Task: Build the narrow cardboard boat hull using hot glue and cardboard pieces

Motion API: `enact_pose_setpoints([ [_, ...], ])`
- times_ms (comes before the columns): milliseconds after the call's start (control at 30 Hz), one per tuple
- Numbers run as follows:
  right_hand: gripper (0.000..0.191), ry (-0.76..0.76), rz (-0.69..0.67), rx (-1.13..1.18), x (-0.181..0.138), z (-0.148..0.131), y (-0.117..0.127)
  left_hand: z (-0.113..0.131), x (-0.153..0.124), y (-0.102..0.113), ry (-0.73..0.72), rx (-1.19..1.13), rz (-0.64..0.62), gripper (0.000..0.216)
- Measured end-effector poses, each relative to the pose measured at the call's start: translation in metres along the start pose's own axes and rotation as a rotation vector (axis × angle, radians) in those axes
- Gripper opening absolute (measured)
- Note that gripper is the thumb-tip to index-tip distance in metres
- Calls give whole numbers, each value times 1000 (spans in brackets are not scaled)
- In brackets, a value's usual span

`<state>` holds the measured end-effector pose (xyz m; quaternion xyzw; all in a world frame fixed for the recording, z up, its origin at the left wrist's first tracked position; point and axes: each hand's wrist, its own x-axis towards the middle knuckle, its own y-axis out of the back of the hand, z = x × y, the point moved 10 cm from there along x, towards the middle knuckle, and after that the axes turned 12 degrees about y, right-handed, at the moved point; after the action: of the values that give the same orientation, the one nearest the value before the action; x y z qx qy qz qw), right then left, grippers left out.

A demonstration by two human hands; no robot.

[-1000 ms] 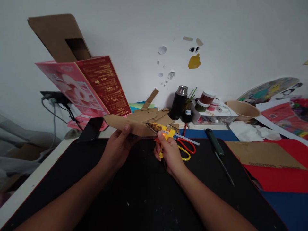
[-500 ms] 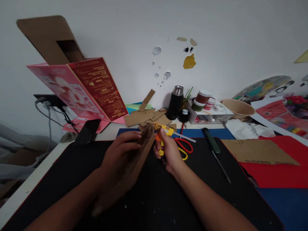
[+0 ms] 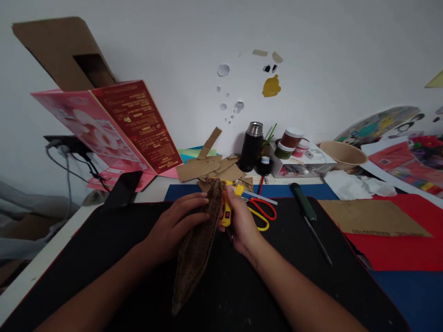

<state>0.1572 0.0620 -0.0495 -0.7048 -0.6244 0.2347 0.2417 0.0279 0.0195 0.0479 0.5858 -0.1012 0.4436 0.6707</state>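
Observation:
My left hand (image 3: 183, 223) is closed on a long cardboard piece (image 3: 198, 246), held on edge with its pointed end toward me. In my right hand (image 3: 241, 221) is a yellow hot glue gun (image 3: 227, 210), gripped by the handle. A pale glue stick (image 3: 261, 198) sticks out of its back. The gun's front end is close to the far end of the cardboard; whether they touch I cannot tell. Just right of the gun, scissors (image 3: 266, 210) with red and yellow handles lie on the black mat (image 3: 273, 272).
Cardboard scraps (image 3: 197, 169) lie behind my hands, beside a black thermos (image 3: 251, 147). A green-handled screwdriver (image 3: 304, 203) rests on the mat at right. Further right is a flat cardboard sheet (image 3: 374, 216) on red paper (image 3: 411, 253). A phone (image 3: 122, 190) and pink-red folder (image 3: 138, 124) stand left.
The cardboard piece has turned so that its broad face and pointed near end show clearly. My right hand and the glue gun have shifted slightly left, closer to it.

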Motion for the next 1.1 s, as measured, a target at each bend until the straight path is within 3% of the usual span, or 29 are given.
enact_pose_setpoints([
  [300,48,-39,11,39,-5,3,-2,13,-1,-7,-65,65,-45,30],
  [500,43,-45,24,39,-4,4,0,9,2,-6,-22,52,-15,38],
  [733,48,-60,81,23,-2,5,7,-11,0,-4,132,31,32,47],
  [900,46,-48,142,14,-2,2,13,-28,4,-12,348,-208,-70,47],
  [1100,44,-23,158,-28,-1,-2,14,-36,13,-6,506,-518,-73,32],
])
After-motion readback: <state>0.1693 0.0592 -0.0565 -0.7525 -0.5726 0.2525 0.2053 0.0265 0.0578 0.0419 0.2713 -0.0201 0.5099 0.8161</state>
